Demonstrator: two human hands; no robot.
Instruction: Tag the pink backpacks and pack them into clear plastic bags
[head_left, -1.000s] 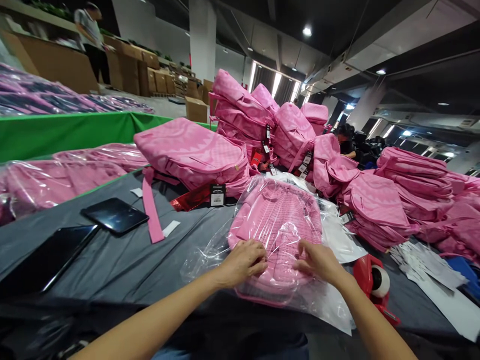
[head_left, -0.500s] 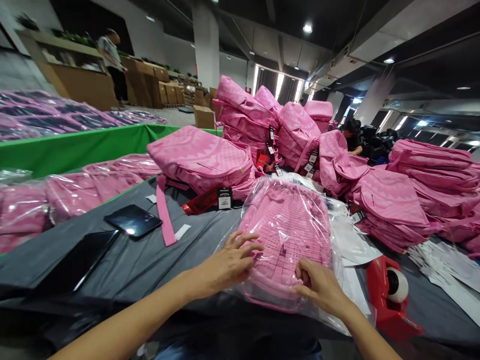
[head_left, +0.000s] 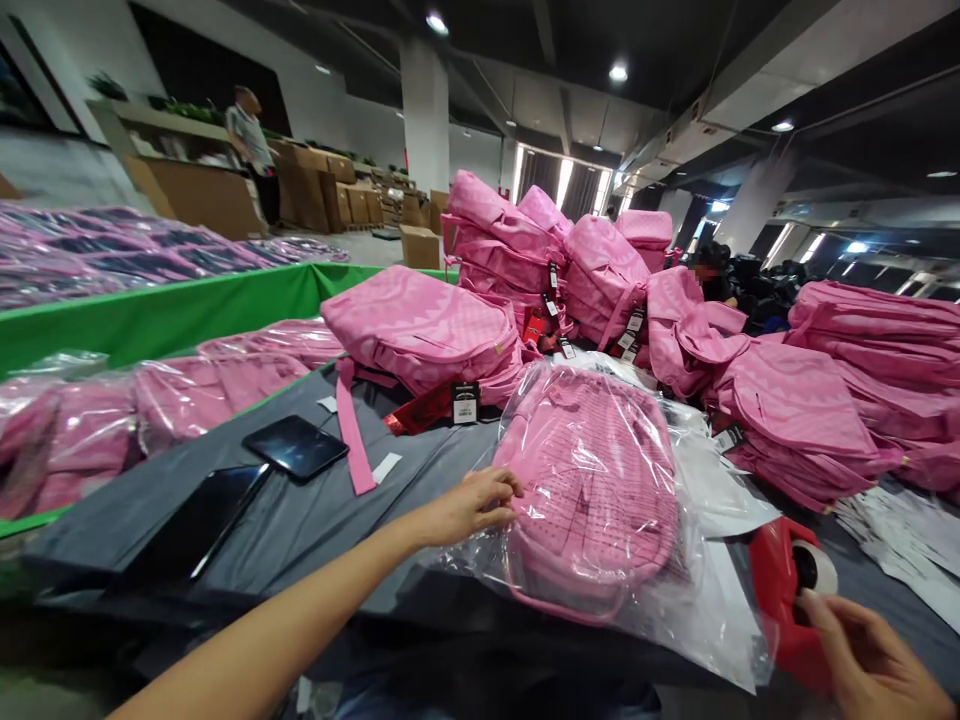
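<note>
A pink backpack (head_left: 592, 470) lies inside a clear plastic bag (head_left: 517, 400) in front of me. At its left edge, my left hand (head_left: 480, 505) has its fingers drawn together on the plastic. My right hand (head_left: 874, 650) is over the red tape dispenser (head_left: 772, 560), its curled fingertips by the white-cored tape roll (head_left: 825, 570). Whatever lies between those fingertips is too small to make out.
More pink backpacks (head_left: 420, 325) with tags are piled behind, with another stack (head_left: 885, 330) at right. A tablet (head_left: 295, 447) and a dark flat device (head_left: 195, 530) lie left. Bagged backpacks fill the green-edged bin (head_left: 187, 308). White sheets (head_left: 900, 530) lie right.
My right hand has left the bagged backpack and moved right to the tape dispenser. My left hand stays at the bag's left edge, its fingers closer together.
</note>
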